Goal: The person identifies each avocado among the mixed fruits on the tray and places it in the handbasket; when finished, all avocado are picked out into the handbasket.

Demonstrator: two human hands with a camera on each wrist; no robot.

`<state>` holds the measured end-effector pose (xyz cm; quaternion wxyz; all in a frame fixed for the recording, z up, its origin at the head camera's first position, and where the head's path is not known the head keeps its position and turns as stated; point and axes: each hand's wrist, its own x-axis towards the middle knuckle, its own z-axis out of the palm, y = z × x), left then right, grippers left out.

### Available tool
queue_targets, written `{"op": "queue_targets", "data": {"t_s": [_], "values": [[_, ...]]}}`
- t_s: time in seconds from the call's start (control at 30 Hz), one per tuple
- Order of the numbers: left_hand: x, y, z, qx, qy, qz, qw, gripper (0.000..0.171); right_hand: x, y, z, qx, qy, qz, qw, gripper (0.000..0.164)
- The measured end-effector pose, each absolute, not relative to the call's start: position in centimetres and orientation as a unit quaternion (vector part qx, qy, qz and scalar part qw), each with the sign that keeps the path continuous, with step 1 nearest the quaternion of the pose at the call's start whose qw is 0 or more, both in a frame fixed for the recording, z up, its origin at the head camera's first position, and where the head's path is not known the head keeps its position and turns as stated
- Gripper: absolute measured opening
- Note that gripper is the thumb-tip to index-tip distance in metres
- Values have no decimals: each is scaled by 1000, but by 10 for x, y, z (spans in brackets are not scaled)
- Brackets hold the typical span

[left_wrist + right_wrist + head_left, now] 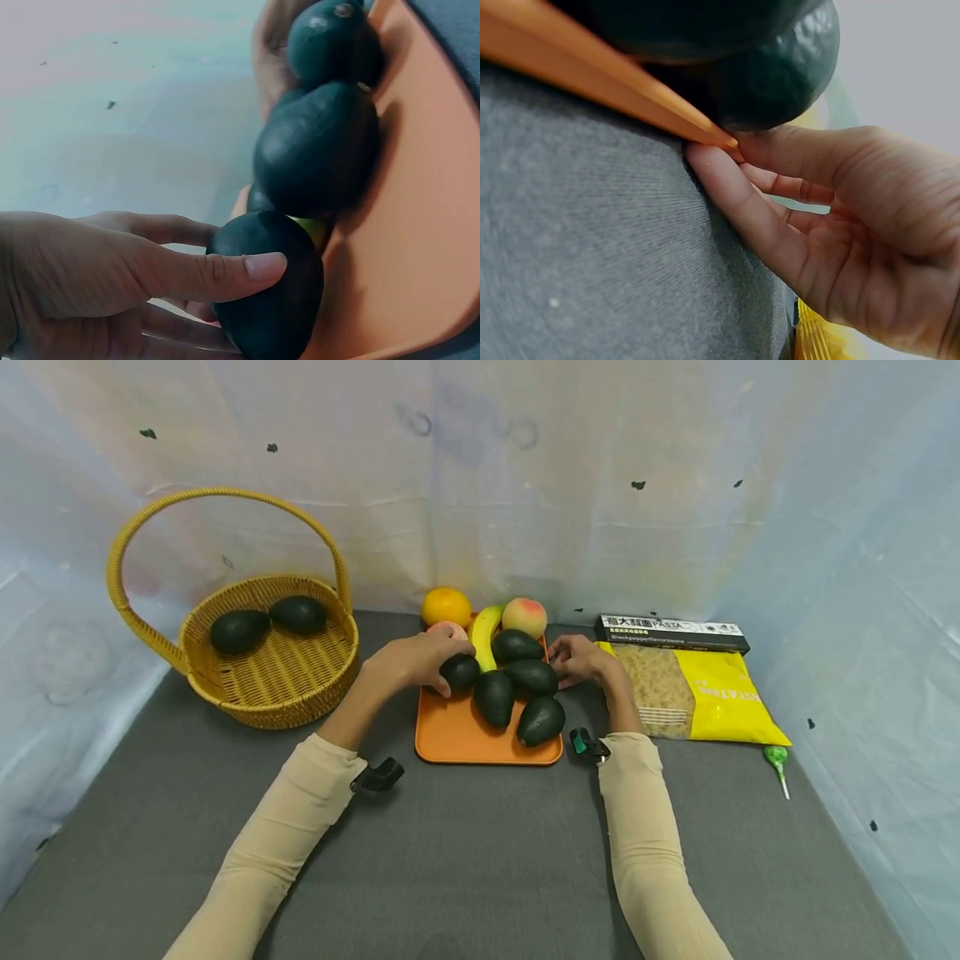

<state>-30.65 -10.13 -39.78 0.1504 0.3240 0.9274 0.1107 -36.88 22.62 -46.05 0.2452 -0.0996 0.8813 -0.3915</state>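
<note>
One smooth, rounded avocado [461, 673] sits in the left hand's [414, 661] grip.

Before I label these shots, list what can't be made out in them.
- Head view: pinkish fruit, lower part hidden by the left hand; black box, fine print too small.
- Left wrist view: right hand, partly hidden by avocados.
- Right wrist view: yellow bag, partly behind the right hand, cut off by the bottom edge.

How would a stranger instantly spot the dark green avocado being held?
Right of the golden, handled wicker basket lies a rectangular orange tray. At its left side, left of the curved yellow banana, is that oval avocado. Unlike the tray's four other avocados, the left hand grips it.
</note>
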Motion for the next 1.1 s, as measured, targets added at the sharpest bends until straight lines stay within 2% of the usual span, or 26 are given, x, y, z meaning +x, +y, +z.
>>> {"op": "queue_targets", "data": {"t_s": [0.73, 1.1], "values": [[-275, -135, -338, 297, 939, 143, 101, 76, -370, 226, -461, -110, 884, -384, 242, 33], [-265, -166, -320, 277, 944, 165, 75, 68, -367, 225, -460, -103, 884, -387, 243, 35]]}}
